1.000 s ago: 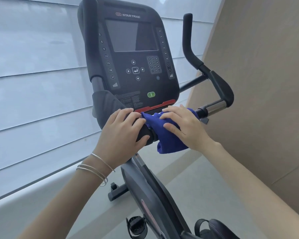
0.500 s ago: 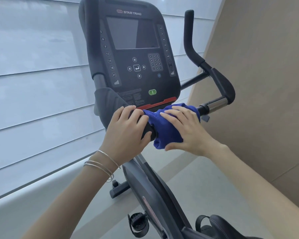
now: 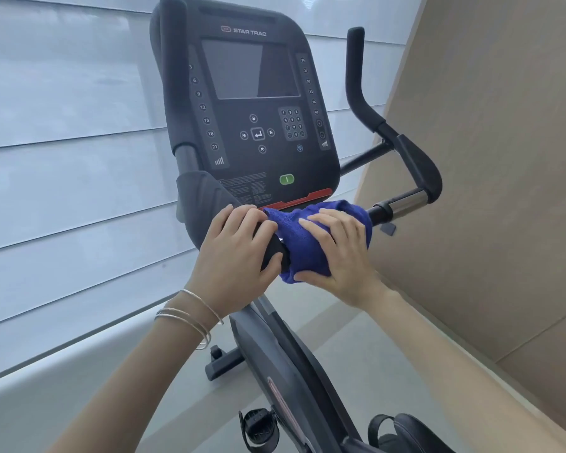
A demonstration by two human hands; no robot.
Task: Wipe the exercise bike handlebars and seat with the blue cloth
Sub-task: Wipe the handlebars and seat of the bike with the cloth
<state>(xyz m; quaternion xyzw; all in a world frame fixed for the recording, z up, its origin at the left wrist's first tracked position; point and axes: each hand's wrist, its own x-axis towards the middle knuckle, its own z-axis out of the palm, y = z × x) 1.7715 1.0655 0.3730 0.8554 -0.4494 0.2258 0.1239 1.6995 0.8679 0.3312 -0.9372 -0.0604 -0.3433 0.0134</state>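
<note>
A gym or fitness room: an exercise bike [image 3: 275, 354] with a Star Trac console [image 3: 249, 103] is standing by blinds [image 3: 62, 158] and a beige wall [image 3: 504, 158].

White slatted blinds [image 3: 62, 158] fill the left; a beige wall [image 3: 504, 158] (perhaps panelled) rises right.

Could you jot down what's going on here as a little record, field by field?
Machine: exercise bike console, screen dark
Left hand: gripping the black handlebar, no cloth in it
Right hand: pressing the blue cloth around the bar
Cloth position: middle of the bar, just below the console
Right grip: bare, untouched
Seat: not in view
Wrist: thin bangles on left arm
</note>
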